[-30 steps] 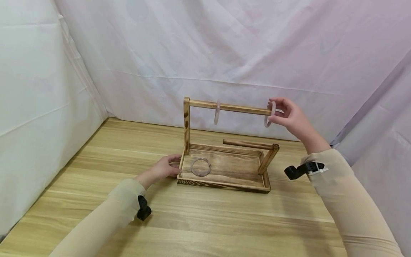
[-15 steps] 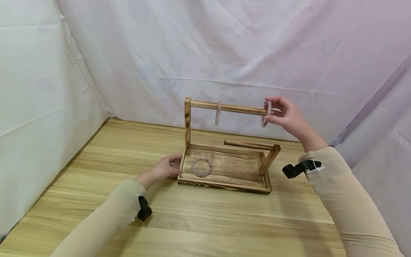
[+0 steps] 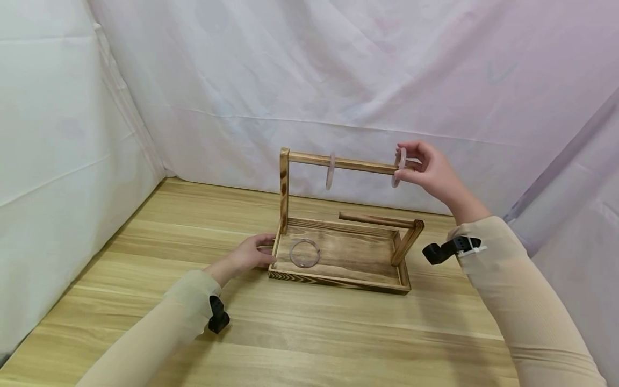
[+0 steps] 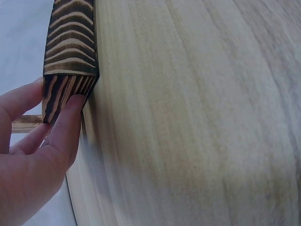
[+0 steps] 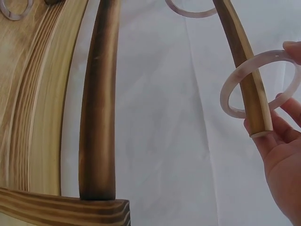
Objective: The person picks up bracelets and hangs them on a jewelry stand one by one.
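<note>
While the left hand (image 3: 249, 252) touches the tray (image 3: 338, 282), right hand (image 3: 432, 169): above tray's right end, thumb and fingers clamped on held bangle (image 5: 236, 75).
Held bangle: around upper bar (image 3: 362, 164), near its free tip, over tray's right end.
Left hand: thumb and fingers apart, against outside of tray's left end.
Hanging bangle (image 3: 331, 172): on upper bar, just left of tray's middle, well apart from held one.
Loose bangle (image 3: 306, 265): flat inside tray, toward its left end.
Tall post (image 3: 284, 188): tray's left end, carries upper bar.
Short post (image 3: 406, 244): tray's right end, carries lower bar (image 3: 377, 219).
Table (image 3: 309, 338): wood-grain, under tray.
Cloth (image 3: 290, 70): pale, wrinkled, behind tray.
</note>
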Motion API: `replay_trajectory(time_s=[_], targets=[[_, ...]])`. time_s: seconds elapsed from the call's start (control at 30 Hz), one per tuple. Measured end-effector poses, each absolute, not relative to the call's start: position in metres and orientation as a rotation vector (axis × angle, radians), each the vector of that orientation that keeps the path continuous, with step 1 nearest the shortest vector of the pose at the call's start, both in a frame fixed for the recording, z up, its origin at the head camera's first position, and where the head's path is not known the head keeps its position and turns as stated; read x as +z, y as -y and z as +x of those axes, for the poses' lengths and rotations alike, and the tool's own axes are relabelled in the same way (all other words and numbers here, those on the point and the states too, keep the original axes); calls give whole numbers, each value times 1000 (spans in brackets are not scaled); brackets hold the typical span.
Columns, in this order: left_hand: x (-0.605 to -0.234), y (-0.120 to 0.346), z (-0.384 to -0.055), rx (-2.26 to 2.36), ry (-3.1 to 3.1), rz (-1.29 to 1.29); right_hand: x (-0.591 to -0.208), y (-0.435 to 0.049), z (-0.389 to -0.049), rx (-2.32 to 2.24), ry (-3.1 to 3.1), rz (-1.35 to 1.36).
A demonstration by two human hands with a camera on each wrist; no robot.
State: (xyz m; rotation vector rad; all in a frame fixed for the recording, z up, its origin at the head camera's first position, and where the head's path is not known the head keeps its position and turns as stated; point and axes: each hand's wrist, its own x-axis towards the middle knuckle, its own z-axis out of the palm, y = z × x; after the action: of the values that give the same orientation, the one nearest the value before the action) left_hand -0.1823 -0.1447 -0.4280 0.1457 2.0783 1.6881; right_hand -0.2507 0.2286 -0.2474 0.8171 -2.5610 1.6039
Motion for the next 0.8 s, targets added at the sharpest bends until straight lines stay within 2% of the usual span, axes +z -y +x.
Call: replay_trajectory(time_s=[0.33, 0.8], targets=[[-427, 144, -182, 1680, -2091, 134, -238, -218, -251, 1532, 2627, 723], [-430, 143, -183, 1678, -2084, 136, -233, -203, -257, 1418, 2728, 759]])
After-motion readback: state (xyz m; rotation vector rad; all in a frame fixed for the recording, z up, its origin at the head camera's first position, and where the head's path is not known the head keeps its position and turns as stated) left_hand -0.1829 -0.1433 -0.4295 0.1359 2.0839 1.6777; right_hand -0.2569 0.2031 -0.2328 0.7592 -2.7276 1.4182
